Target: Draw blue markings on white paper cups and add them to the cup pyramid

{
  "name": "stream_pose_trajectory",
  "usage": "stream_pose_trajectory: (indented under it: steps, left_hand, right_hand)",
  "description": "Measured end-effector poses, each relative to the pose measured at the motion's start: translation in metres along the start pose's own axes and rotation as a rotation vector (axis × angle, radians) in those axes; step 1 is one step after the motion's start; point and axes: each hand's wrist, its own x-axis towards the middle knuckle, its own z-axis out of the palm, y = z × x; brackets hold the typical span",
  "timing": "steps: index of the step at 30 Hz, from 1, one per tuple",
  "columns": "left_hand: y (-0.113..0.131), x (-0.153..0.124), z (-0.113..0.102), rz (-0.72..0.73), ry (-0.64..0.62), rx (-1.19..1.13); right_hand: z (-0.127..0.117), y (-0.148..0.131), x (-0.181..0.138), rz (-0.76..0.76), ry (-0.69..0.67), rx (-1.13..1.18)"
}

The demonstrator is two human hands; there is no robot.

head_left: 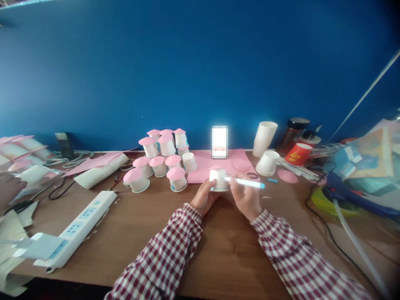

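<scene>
Near the middle of the desk, my left hand grips an upside-down white paper cup from its left side. A pale pink top sits on the cup. My right hand pinches a white marker with a light blue end, its tip at the cup's right side. A small blue marker cap lies to the right. Behind the cup is a pink sheet, with a bright, blurred-out phone-like screen standing at its back.
Several cups with pink cone tops stand left of centre. Stacked white cups, a red cup and a blue glue gun are on the right. A power strip lies left, near another person's hand.
</scene>
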Motion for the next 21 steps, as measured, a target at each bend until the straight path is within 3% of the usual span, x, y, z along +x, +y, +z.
stream_pose_trajectory:
  steps: [21]
  left_hand:
    - [0.0006, -0.0011, 0.0001, -0.011, -0.014, -0.005]
  right_hand:
    - [-0.0029, 0.0016, 0.0043, -0.032, 0.049, -0.091]
